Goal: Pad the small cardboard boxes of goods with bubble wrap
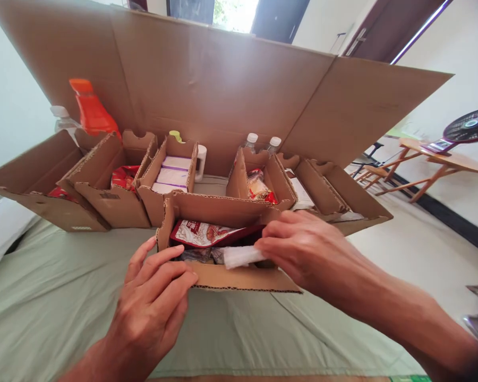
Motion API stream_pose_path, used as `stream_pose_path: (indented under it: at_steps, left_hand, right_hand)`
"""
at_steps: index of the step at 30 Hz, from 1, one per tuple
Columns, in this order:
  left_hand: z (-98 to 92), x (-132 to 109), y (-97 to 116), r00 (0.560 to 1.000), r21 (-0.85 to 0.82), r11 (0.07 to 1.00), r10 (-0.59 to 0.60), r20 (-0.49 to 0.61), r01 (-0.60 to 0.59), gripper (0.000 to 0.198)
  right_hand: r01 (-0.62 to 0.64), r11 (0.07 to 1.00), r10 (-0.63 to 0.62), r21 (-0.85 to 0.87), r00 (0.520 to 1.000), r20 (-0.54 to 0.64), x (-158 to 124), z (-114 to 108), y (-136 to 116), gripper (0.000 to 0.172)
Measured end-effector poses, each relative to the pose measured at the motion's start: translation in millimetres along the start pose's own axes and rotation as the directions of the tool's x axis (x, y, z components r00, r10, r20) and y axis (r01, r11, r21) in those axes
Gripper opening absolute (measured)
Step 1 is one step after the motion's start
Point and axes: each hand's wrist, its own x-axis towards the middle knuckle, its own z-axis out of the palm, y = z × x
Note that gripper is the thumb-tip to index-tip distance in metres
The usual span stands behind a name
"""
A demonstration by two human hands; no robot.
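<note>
In the head view, a small open cardboard box [247, 278] stands nearest to me on the green cloth. My left hand [155, 297] rests against its left front corner, fingers stretched out and apart, their tips touching the edge. My right hand [298, 244] is closed, pinching a white folded packet [241, 257] over the box's opening. Behind that packet lies a red and white printed food pouch [203, 232], tilted inside the box. Lower down are some clear-wrapped items [197, 255], partly hidden. The right fingertips cover one end of the white packet.
Several cardboard bins stand in a row behind, one holding white packs [173, 175], another red-wrapped snacks [258, 185]. An orange bottle [91, 109] and clear bottles [252, 140] rise behind them. A tall cardboard panel [223, 85] backs the row. A fan [470, 124] sits at right.
</note>
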Motion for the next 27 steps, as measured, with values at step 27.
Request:
stream_pose_path:
  at_steps: [27]
  left_hand:
    - [3.7, 4.8, 0.9, 1.000, -0.011, 1.000, -0.022, -0.010, 0.022, 0.024]
  right_hand:
    - [-0.188, 0.981, 0.148, 0.045, 0.880, 0.452, 38.2, 50.2, -2.5, 0.017]
